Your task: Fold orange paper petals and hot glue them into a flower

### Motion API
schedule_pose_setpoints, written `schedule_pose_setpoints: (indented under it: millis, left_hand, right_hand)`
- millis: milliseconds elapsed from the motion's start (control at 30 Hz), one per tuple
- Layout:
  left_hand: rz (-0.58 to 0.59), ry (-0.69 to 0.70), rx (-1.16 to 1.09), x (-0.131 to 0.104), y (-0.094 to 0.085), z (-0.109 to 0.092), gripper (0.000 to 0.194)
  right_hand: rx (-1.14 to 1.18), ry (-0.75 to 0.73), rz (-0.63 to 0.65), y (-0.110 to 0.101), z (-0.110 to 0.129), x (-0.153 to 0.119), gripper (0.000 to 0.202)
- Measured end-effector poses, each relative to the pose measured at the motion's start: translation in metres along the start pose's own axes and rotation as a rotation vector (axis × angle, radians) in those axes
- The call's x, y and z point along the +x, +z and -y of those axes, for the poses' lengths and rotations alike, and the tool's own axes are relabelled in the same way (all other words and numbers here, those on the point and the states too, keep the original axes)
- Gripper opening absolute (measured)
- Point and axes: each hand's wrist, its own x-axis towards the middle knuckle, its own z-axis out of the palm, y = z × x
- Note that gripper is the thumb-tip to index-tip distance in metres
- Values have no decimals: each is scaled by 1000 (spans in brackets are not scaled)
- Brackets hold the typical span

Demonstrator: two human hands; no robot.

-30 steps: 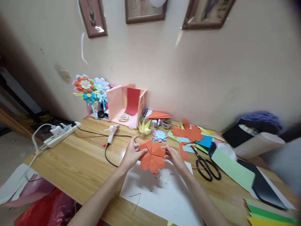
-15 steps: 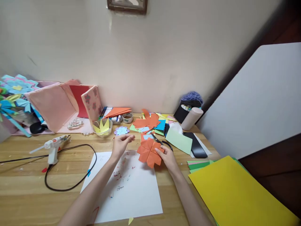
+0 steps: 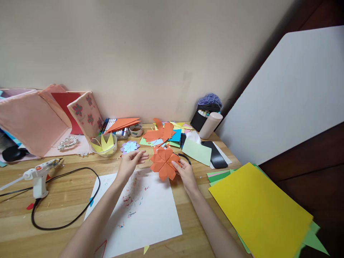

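An orange paper flower with folded, pointed petals is held up over the top right corner of a marked white sheet. My right hand pinches it by its right edge, thumb on the front. To its left, my left hand is in the air with its fingers stretched out towards the petals, holding nothing; a small gap separates the two. Behind the flower a black scissors handle shows in part, the rest hidden. A purple and blue paper flower lies just beyond my left hand.
A white glue gun with a looping cord stands at left. Behind are a pink box, a bowl with a yellow paper piece and orange scraps. A black phone and yellow sheets lie at right.
The view has swung to the right and slightly down. My left hand's fingers have spread from a near pinch. The orange flower has turned to face me more squarely, still in my right hand.
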Motion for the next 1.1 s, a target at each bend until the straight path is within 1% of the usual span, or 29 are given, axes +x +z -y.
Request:
schedule_pose_setpoints:
  millis: [67, 100, 167, 200, 233, 267, 333, 400, 433, 500, 600, 700, 800, 967, 1100]
  left_hand:
    - [50, -49, -85, -1, 6, 1, 47]
    - [72, -57, -148, -3, 8, -1, 48]
    - [135, -60, -291, -6, 10, -6, 52]
    - [185, -67, -359, -8, 10, -9, 55]
    - [248, -80, -419, -10, 10, -12, 60]
    - [316, -99, -469, -12, 11, -15, 65]
    - [433, -150, -538, -16, 13, -16, 72]
    - [523, -217, -567, -20, 19, -14, 76]
    - [561, -254, -566, -22, 23, -12, 77]
    - [629, -325, -544, -25, 30, -7, 79]
    - [695, -380, -507, -28, 39, -2, 80]
    - [721, -375, -490, -30, 43, 0, 79]
    - [743, -350, -466, -30, 43, 0, 80]
    - [745, -338, -373, -30, 43, 4, 77]
    - [768, -329, -362, -27, 43, 9, 76]
  right_hand:
    - [-2, 30, 25, -1, -3, 1, 47]
    - [-19, 57, 61, -2, -4, 2, 48]
    - [-116, 94, 115, -2, -7, 2, 48]
    - [-205, 76, 98, -1, -8, 1, 46]
    - [-313, 17, 45, 0, -8, 0, 43]
    - [-429, -84, -33, 1, -7, -2, 39]
    - [-621, -356, -175, 4, -3, -7, 30]
    - [-713, -577, -194, 8, 1, -12, 21]
    - [-730, -642, -175, 9, 3, -14, 18]
    - [-739, -698, -134, 11, 4, -18, 14]
    - [-742, -687, -93, 13, 3, -20, 10]
    - [-729, -652, -81, 13, 2, -19, 9]
    - [-720, -623, -67, 13, 3, -18, 9]
    - [-698, -528, 15, 13, 6, -17, 8]
    - [-664, -459, 57, 10, 6, -14, 9]
